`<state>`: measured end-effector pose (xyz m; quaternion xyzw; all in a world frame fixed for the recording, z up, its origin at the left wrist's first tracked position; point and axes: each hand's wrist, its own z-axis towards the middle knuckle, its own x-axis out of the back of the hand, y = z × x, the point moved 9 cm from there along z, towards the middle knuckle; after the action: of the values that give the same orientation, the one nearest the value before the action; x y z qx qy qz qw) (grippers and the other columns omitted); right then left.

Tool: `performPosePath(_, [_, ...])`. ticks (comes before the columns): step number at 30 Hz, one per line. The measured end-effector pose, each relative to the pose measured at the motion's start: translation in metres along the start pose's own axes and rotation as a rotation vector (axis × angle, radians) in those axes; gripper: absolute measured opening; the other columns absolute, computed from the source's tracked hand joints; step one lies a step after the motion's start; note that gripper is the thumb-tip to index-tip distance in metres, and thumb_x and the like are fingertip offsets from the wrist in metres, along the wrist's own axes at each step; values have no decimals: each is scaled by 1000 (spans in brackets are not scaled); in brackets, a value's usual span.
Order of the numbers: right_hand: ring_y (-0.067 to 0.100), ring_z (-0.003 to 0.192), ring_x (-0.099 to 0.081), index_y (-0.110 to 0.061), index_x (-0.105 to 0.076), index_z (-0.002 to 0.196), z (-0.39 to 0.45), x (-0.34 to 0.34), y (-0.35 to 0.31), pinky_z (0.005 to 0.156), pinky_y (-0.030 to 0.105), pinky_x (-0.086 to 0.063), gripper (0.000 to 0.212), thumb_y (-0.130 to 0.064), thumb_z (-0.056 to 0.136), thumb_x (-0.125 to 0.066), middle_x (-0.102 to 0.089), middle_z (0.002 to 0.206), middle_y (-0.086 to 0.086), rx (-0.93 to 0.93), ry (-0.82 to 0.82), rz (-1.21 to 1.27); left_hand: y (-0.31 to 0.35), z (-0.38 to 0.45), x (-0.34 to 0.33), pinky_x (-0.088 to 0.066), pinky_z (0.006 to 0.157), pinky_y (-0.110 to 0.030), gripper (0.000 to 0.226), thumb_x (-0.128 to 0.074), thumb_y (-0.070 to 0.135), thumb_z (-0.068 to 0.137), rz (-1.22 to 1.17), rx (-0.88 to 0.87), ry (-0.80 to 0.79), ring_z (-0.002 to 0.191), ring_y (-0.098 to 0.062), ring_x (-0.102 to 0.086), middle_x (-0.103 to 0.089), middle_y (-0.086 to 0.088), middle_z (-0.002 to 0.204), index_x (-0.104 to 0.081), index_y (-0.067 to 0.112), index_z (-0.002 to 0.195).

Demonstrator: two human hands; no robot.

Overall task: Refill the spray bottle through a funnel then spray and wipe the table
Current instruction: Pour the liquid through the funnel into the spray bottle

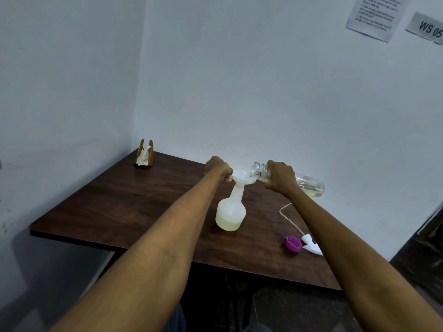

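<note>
A white spray bottle (pixel 230 213) without its head stands upright mid-table, pale yellow liquid in its bottom. A white funnel (pixel 242 176) sits in its neck. My left hand (pixel 219 168) pinches the funnel's left rim. My right hand (pixel 280 176) grips a clear bottle (pixel 309 184) tipped on its side, its open mouth over the funnel's right edge; a little pale liquid lies along its lower side. The white spray head (pixel 310 245) with its dip tube lies on the table at the right, partly behind my right forearm.
A purple cap (pixel 293 243) lies beside the spray head. A wooden holder with tissues (pixel 144 154) stands at the far left corner of the dark wooden table (pixel 134 202). White walls close the back and left. The table's near edge crosses between my forearms.
</note>
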<state>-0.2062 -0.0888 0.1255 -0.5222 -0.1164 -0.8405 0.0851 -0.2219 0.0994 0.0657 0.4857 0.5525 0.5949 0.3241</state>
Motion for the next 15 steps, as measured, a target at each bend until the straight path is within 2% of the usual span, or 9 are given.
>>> performPosePath(6, [35, 85, -59, -11, -38, 82, -1, 0, 1, 69, 31, -34, 25, -6, 70, -59, -65, 89, 15, 4, 7, -11, 1, 0, 0, -58, 58, -26, 18, -61, -5, 84, -4, -16, 6, 22, -7, -49, -61, -15, 65, -51, -1, 69])
performPosePath(10, [35, 86, -58, -11, -38, 82, -1, 1, 1, 68, 31, -33, 26, -6, 70, -60, -64, 90, 15, 17, 14, -25, 3, -1, 0, -59, 64, -27, 17, -61, -6, 83, 15, -30, 12, 26, -8, -51, -68, -19, 80, -52, -1, 71])
performPosePath(15, [35, 85, -59, -11, -39, 82, -1, 2, 2, 68, 30, -33, 26, -7, 70, -61, -65, 89, 15, 8, 19, -6, 3, -2, -1, -57, 58, -25, 6, -61, -6, 83, 35, -33, 11, 22, -7, -49, -70, -21, 86, -58, -3, 87])
